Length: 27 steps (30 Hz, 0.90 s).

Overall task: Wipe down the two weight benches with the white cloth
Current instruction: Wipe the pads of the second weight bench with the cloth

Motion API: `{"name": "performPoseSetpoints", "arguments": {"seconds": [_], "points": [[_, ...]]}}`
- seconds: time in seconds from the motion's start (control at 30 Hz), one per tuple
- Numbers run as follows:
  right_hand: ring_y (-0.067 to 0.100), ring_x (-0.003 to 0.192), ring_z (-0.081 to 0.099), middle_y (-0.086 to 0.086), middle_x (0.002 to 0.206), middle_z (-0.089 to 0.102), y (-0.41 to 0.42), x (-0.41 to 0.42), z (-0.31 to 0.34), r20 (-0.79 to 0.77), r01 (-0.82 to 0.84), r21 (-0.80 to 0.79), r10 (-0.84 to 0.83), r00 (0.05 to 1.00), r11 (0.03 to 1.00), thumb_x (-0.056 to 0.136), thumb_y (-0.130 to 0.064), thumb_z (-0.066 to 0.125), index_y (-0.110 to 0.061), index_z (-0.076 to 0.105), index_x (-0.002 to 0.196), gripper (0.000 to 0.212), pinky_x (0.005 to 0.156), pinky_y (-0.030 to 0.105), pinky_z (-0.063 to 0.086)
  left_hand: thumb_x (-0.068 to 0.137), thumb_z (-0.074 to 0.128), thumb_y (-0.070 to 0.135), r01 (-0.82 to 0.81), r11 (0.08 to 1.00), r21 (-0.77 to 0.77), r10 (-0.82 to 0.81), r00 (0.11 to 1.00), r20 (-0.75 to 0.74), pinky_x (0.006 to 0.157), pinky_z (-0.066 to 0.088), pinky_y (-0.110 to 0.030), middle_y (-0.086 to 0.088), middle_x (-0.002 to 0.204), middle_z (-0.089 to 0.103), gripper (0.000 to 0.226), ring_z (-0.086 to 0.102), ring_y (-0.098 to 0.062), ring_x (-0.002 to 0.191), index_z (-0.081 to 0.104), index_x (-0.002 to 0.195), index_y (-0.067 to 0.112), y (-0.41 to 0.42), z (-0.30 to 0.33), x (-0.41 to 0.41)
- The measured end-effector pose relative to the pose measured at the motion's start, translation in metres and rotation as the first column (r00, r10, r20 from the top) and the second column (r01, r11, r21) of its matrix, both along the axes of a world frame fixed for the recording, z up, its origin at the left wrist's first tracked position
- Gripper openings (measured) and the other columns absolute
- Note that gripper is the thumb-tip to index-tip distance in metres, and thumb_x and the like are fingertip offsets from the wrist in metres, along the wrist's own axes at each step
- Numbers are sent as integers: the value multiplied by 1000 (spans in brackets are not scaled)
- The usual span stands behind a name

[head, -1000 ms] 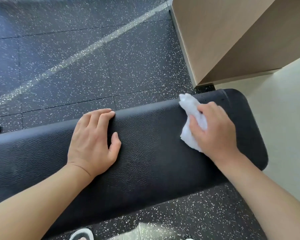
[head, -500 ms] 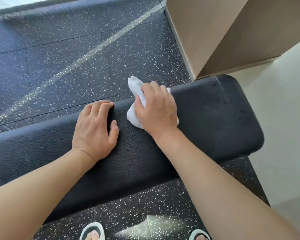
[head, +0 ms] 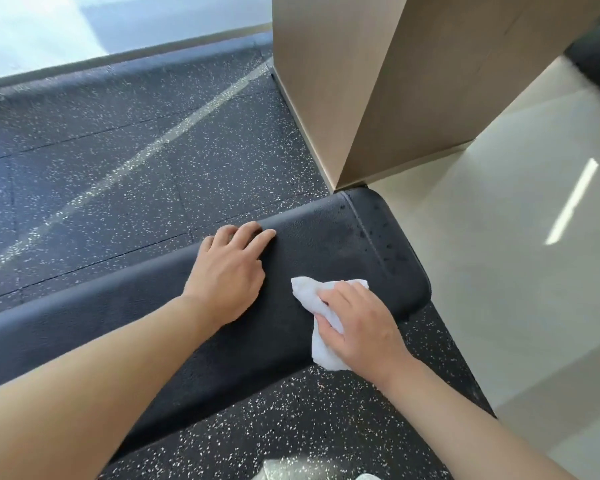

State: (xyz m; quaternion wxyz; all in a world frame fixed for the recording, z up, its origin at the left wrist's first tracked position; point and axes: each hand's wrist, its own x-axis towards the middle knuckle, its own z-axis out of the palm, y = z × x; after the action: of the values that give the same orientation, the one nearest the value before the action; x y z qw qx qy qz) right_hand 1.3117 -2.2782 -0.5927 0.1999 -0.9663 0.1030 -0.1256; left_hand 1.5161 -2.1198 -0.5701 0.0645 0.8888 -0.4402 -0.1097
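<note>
Item: white cloth (head: 321, 318), bunched under my right hand (head: 355, 327), fingers closed on it, pressed to the padded surface (head: 146, 327) near its end. Left hand (head: 229, 271): flat, empty, bracing me.

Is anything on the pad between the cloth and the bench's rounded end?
Nothing visible. The right hand presses the cloth on the pad's near edge, and the bench pad from there to its rounded end is bare. The left hand rests flat on the opposite side, out of that path.
</note>
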Motion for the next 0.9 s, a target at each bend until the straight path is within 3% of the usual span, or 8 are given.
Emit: {"name": "performPoseSetpoints", "arguments": {"seconds": [0.1,0.17,0.27,0.47,0.53,0.63,0.73,0.9], "points": [[23,78,51,0,87,55,-9,-12,-3,0,-5,-6,5,1000,1000,94,-22,67,-11,67,97,11,72,39,49,102,42,31,-205,973,-104,206,979,-2,123,26,-55,-4,161,47,54,39,-38,145,50,155,24,-15,-17,-31],[22,77,50,1,86,55,-15,-10,-5,13,-36,-29,37,999,999,94,-23,66,-11,68,96,13,70,37,49,104,40,33,-247,960,-132,252,967,26,129,18,-55,-5,165,43,55,33,-37,153,47,158,26,-14,-27,-41],[24,75,51,4,85,57,-30,12,-8,33,-35,-59,37,999,998,92,-25,64,-9,68,95,16,66,36,48,101,41,34,-274,948,-162,284,958,36,129,17,-54,-4,164,44,56,34,-37,152,49,157,27,-15,-35,-41],[26,83,55,3,94,61,-72,138,-6,32,348,-53,-347,937,936,94,-34,60,-14,64,99,21,65,35,34,99,44,34,-285,942,-179,301,951,69,129,18,-55,-4,163,45,57,35,-36,152,51,155,27,-21,-35,-43],[27,89,58,3,99,63,-72,180,-9,-3,377,-68,-378,926,924,95,-36,56,-16,63,100,21,70,38,38,99,43,34,-285,942,-180,304,949,89,129,18,-55,-5,162,45,56,36,-36,152,52,154,27,-21,-38,-40],[28,97,61,3,107,66,-69,208,-11,-80,352,-56,-356,931,934,96,-36,55,-16,64,103,23,79,41,44,98,43,34,-287,940,-185,309,945,103,129,20,-56,-5,162,46,56,36,-37,151,52,153,27,-21,-40,-41],[27,94,59,3,102,64,-56,186,-8,-47,321,-23,-322,946,947,96,-34,57,-16,65,103,20,80,40,43,98,42,34,-285,938,-196,309,945,106,128,20,-57,-6,162,45,57,36,-38,151,51,153,27,-20,-41,-41],[26,82,54,4,92,61,-33,73,-12,39,10,-48,-8,999,999,94,-30,61,-14,68,101,19,71,41,46,96,41,34,-291,934,-210,318,942,110,128,21,-57,-6,162,44,58,35,-38,152,51,153,27,-21,-43,-41]]}}
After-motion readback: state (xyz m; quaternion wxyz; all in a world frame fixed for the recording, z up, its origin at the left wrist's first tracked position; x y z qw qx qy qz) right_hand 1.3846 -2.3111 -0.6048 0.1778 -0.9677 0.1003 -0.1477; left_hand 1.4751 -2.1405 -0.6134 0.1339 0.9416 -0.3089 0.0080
